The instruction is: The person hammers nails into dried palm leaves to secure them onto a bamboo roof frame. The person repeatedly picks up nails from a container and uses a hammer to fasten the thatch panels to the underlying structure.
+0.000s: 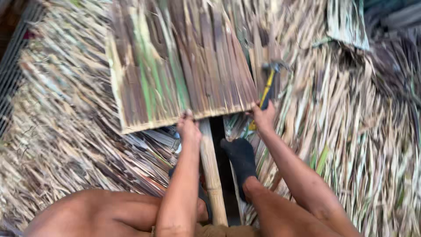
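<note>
My left hand pinches the near edge of the thatch panel, which lies just beyond it, its leaf strips running away from me. My right hand grips the hammer, handle pointing far-right, beside the panel's right corner.

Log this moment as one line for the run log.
left hand: on thatch panel edge | right hand: holds hammer | bamboo pole between arms | socked foot beside pole
</note>
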